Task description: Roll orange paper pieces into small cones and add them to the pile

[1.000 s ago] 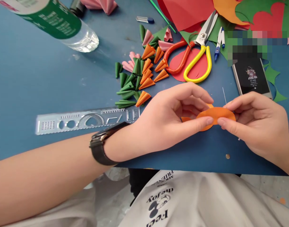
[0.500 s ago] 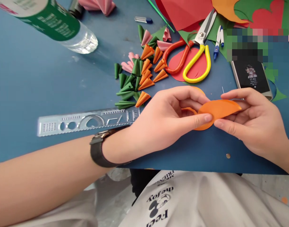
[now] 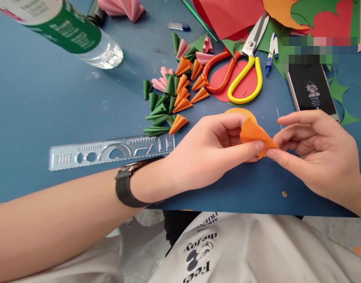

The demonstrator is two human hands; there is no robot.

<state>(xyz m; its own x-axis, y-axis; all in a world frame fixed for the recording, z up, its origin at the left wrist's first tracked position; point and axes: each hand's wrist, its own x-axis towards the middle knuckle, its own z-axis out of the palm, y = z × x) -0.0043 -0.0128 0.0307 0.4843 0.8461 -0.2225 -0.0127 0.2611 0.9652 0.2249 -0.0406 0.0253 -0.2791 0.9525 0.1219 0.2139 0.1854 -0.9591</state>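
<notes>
An orange paper piece (image 3: pixel 254 136), folded into a curled wedge, is pinched between both my hands just above the blue table (image 3: pixel 50 106). My left hand (image 3: pixel 210 151), with a dark watch on its wrist, grips the piece with thumb and fingers. My right hand (image 3: pixel 316 153) pinches its right tip with thumb and forefinger. Another orange paper round (image 3: pixel 238 112) lies on the table just behind my left fingers. A heap of small orange, green and pink paper cones (image 3: pixel 174 94) lies a little to the upper left of my hands.
A clear stencil ruler (image 3: pixel 109 151) lies left of my left hand. Scissors (image 3: pixel 242 70) with orange and yellow handles rest on red paper behind. A phone (image 3: pixel 312 92), pens (image 3: pixel 270 53), coloured paper sheets (image 3: pixel 236 15) and a lying water bottle (image 3: pixel 68 33) sit further back.
The orange piece was a flat half-round a moment ago; it is now folded over into a narrower curled wedge. My right fingers have moved left, closer to my left hand.
</notes>
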